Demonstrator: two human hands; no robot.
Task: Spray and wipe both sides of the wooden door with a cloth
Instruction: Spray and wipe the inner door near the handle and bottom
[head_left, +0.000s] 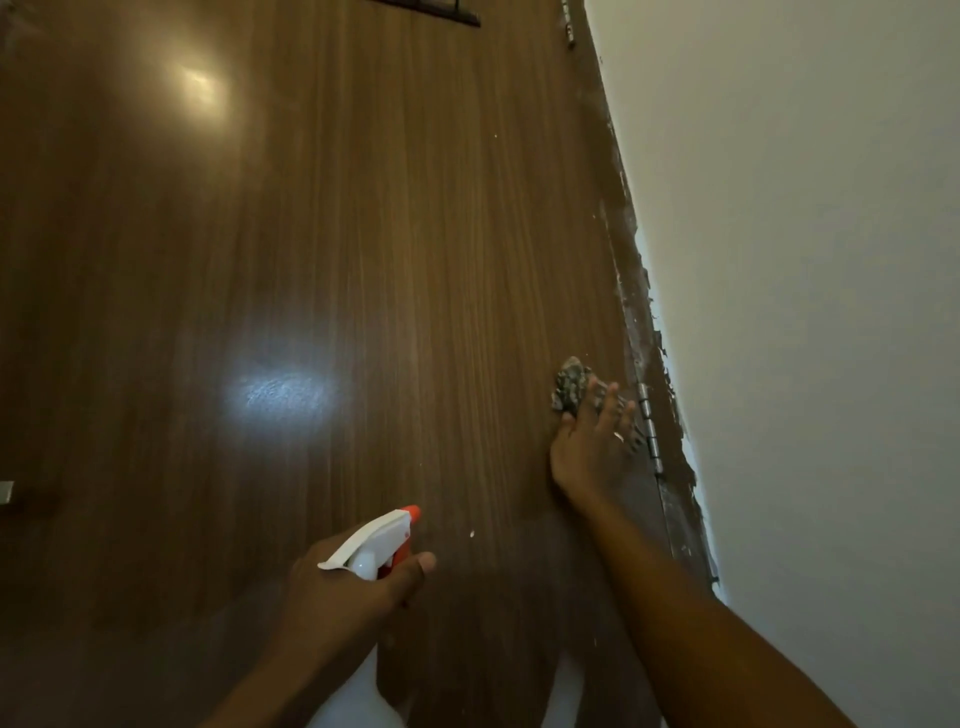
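Wiping stage, one face of the door (363, 260). The right hand (592, 447) presses the cloth (570, 384) flat on the panel with spread, straight fingers (618, 402). The cloth lies under and just beyond the fingertips, just beside the lower hinge (652, 431). The door's long axis runs up the frame, so the next stroke probably goes up or leftward. The left hand (353, 597) — nearer the camera — grips the bottle (379, 540), nozzle toward the door. Count — one door, one cloth, one bottle, two hinges including the upper hinge (570, 26).
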